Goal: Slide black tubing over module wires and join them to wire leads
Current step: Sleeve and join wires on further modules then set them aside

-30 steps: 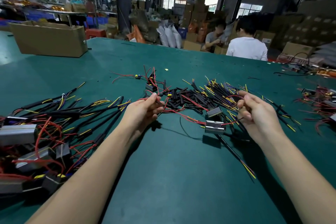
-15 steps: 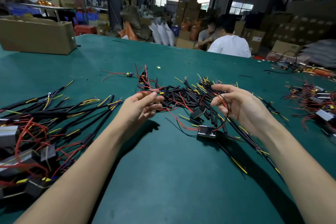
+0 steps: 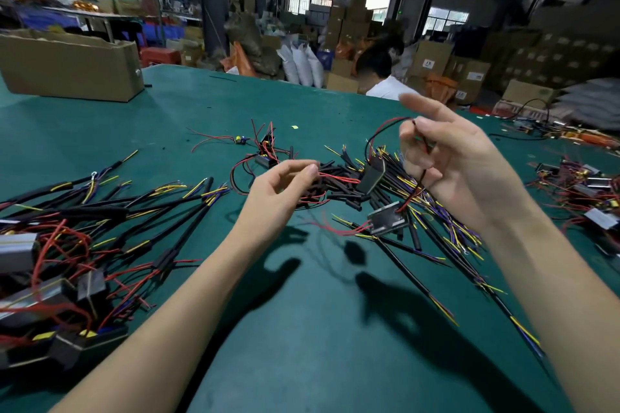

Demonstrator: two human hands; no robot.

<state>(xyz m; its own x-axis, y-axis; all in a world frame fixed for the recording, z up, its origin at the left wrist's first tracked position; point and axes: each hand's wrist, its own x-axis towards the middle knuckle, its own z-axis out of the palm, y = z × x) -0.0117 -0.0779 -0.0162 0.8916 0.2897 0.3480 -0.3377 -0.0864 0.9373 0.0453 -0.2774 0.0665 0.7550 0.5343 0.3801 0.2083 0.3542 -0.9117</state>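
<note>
The right hand [image 3: 459, 171] is hovering above the green worktop [image 3: 302, 329], lifted over the middle of it, with its grip pinching a red and black wire pair [image 3: 385, 131] between thumb and fingers while the forefinger is pointing out straight. The pair is looping up to the left of the fingers and running down through the palm to a small silver module [image 3: 387, 220], which is hanging tilted just above the worktop, its shadow falling below it. A second module [image 3: 370, 178] is lying a little farther back among the loose parts.

The left hand [image 3: 281, 184] is reaching toward the heap of short black tubing pieces [image 3: 339, 188] at the middle of the worktop, its grip curled with thumb and forefinger closing on a thin red wire [image 3: 339, 177] at the heap's near-left side; whether a tubing piece is also between the fingertips is impossible to tell.

Wire leads [image 3: 446, 228] with yellow and purple ends are fanning out under and behind the right hand, toward the right edge. Along the left edge, a pile of finished harnesses [image 3: 110, 221] in long black sleeves is lying with more modules. A cardboard box [image 3: 70, 67] is sitting at the far left corner, and a person in a white shirt [image 3: 389, 87] is sitting beyond the far edge.
</note>
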